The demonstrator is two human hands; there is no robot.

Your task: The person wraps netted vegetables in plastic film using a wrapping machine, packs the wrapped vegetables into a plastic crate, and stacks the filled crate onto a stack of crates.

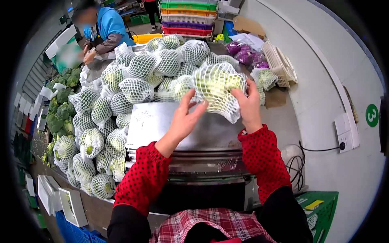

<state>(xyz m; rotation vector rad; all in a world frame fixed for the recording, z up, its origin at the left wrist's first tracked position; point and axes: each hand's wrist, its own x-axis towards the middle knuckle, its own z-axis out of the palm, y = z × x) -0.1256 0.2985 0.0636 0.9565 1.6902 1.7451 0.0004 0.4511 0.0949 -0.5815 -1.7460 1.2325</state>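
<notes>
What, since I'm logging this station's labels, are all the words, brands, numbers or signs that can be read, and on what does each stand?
"3": a white numeral on the green round sign on the right-hand wall.
Stacked crates: any print is too small and blurred to read.
Yellow card, lower right: any print is unreadable.
No other text can be made out.
</notes>
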